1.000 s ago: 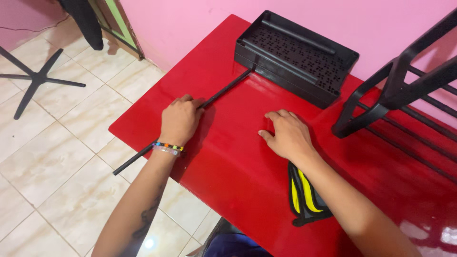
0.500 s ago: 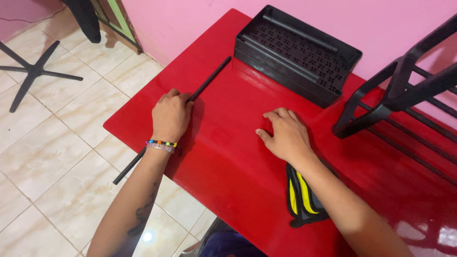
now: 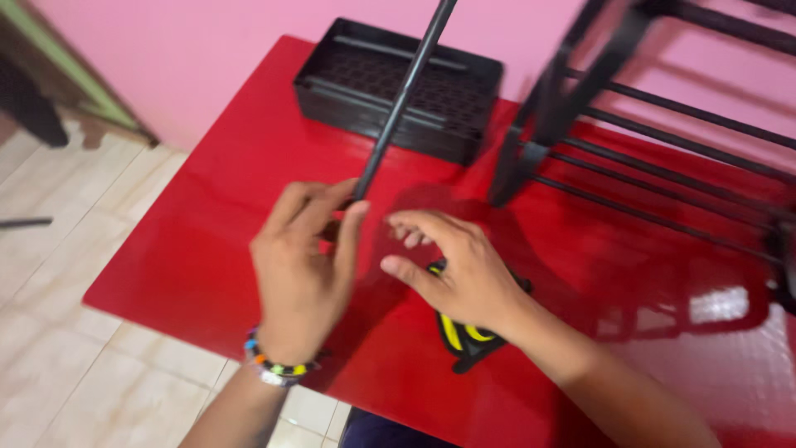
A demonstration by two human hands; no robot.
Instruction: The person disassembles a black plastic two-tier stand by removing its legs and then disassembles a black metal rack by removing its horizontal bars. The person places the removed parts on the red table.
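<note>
Two hands hover over the red table (image 3: 191, 249): the left hand (image 3: 303, 270), wrist bent back, pinches a black rod (image 3: 402, 95) raised steeply upward, while the right hand (image 3: 452, 270) hangs beside it, fingers loosely spread.

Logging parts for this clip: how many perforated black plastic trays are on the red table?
1. The perforated black plastic tray sits at the far edge of the red table, by the pink wall. It looks thick, so more trays may be stacked beneath it.
</note>
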